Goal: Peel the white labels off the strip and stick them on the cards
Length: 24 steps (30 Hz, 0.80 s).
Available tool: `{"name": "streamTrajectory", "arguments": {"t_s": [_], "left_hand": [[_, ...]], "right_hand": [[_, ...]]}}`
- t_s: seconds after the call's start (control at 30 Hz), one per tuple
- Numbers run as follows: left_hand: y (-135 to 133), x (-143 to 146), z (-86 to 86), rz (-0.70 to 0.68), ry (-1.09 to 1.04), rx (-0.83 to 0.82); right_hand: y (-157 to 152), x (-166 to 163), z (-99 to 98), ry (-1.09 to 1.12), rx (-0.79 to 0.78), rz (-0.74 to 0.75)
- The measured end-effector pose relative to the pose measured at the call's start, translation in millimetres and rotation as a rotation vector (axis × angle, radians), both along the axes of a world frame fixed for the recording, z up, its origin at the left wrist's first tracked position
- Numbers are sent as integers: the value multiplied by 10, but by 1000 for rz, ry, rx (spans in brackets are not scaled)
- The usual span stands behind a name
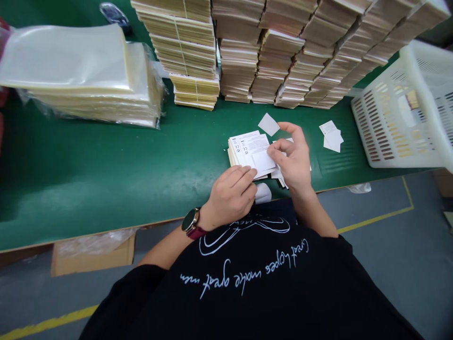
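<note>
Toward the far left corner of the table point(88, 165) lies a partly wrapped pile of clear plastic sleeves point(71, 59). Rightward, banded paper bundles point(180, 47) stand along the far side. Close to the near edge, the left hand point(231, 191) has bent fingers at a stack of printed white cards point(246, 141); its grip cannot be told. A blank slip point(262, 161) lies on that stack, by the thumb of the half-open right hand point(294, 160); whether it grips anything is unclear. Its index finger meets a small white card point(269, 124). Loose cards point(331, 137) lie before the slotted plastic basket point(389, 123) at the right end.
</note>
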State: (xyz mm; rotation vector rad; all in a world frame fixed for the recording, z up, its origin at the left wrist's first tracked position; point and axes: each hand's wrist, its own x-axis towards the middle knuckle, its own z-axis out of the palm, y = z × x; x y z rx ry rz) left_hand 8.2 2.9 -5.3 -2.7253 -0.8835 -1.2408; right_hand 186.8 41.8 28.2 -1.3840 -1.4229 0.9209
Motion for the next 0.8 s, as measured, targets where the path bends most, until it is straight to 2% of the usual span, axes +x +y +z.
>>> {"name": "streamTrajectory", "arguments": {"t_s": [0.17, 0.4, 0.6, 0.8], "left_hand": [[-6, 5, -4, -6, 10, -29], [5, 20, -11, 15, 18, 2], [-3, 9, -6, 12, 39, 0], [-23, -4, -4, -17, 41, -8]], "right_hand": [[-24, -15, -12, -140, 54, 5], [-86, -16, 65, -564, 182, -21], [-72, 73, -16, -401, 138, -13], [-77, 214, -120, -274, 230, -75]]}}
